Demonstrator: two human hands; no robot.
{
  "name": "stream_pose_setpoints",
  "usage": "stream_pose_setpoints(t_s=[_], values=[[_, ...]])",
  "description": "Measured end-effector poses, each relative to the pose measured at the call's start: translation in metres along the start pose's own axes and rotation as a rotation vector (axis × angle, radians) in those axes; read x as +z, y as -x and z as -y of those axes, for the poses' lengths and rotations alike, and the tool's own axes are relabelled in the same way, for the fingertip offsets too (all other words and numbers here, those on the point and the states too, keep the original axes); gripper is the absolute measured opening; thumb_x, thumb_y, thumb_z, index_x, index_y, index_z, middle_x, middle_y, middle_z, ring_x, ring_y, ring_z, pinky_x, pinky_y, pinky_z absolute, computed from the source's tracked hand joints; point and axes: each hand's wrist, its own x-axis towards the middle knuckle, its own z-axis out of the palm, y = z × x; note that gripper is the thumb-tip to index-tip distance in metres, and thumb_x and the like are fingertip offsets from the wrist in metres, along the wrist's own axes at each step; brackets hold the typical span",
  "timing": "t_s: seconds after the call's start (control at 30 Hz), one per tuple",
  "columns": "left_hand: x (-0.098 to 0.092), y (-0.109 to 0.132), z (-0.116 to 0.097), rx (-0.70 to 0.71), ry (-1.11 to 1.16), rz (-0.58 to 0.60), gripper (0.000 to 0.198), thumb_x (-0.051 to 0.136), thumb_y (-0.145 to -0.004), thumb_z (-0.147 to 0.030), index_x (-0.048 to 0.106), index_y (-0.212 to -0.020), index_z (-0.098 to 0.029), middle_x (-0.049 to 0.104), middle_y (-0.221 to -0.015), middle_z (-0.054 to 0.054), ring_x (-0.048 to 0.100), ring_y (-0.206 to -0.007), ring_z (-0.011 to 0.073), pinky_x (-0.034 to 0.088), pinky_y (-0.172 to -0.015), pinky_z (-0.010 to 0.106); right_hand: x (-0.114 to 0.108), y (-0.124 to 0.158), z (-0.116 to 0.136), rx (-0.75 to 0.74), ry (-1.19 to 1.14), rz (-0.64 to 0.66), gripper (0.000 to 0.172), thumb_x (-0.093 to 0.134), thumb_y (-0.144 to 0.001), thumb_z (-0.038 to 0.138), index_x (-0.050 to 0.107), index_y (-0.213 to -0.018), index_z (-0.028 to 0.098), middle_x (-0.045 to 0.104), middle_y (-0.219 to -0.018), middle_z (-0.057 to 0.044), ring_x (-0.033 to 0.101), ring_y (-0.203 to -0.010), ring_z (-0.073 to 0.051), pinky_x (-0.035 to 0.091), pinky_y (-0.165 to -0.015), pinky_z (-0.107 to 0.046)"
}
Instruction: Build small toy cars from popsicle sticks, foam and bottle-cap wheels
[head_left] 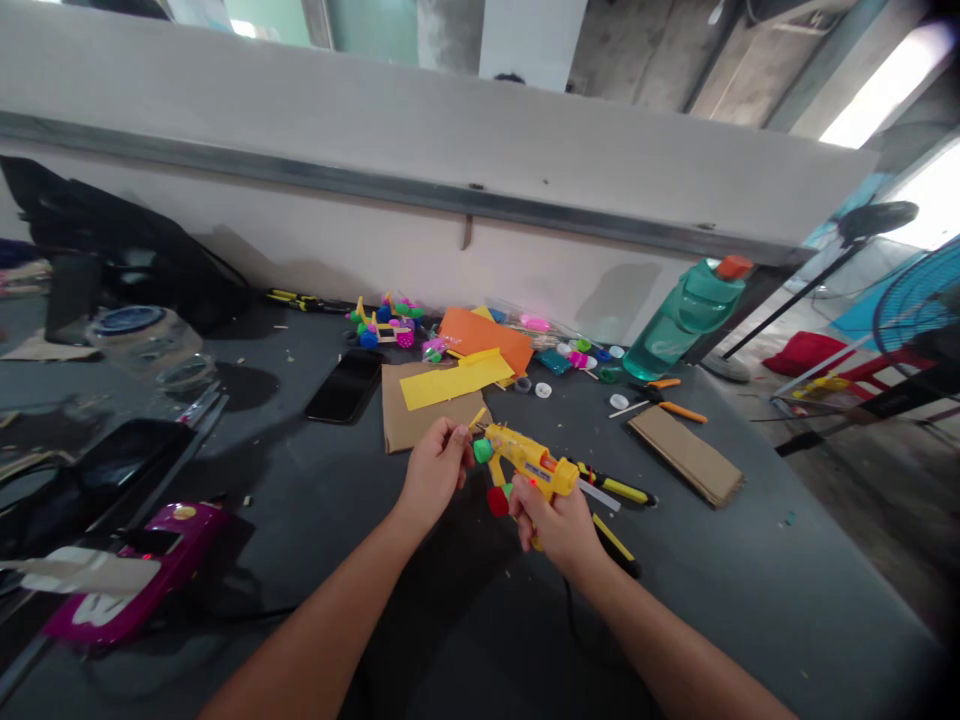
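Observation:
My right hand (559, 525) grips a yellow glue gun (529, 462) by its handle, nozzle pointing left. My left hand (435, 465) pinches a small stick piece (478, 418) with a green bottle cap (482, 450) at the gun's nozzle. A red cap (498, 500) sits just below, between the hands. Both hands hover over the grey table (315, 500), just in front of a brown cardboard sheet (409, 415) with a yellow paper strip (454, 380) on it.
A black phone (346, 385), orange paper (484, 335), colourful caps and small stick toys (382, 325) lie behind. A teal bottle (686, 315), folded cardboard (686, 455) and orange-handled tools (679, 408) are to the right. A magenta case (142, 585) and clear jar (146, 340) sit left.

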Motion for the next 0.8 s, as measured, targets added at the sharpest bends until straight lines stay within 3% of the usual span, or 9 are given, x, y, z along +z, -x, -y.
stream_pose_setpoints(t_s=[0.8], values=[[0.001, 0.002, -0.003, -0.011, 0.018, 0.031, 0.022, 0.047, -0.082, -0.036, 0.044, -0.068, -0.019, 0.048, -0.049, -0.007, 0.037, -0.033, 0.0055, 0.028, -0.034, 0.017, -0.004, -0.004, 0.011, 0.005, -0.125, -0.003, 0.04, 0.057, -0.069, 0.054, 0.048, -0.055, 0.017, 0.04, -0.035, 0.008, 0.036, -0.026, -0.005, 0.035, -0.027, -0.018]])
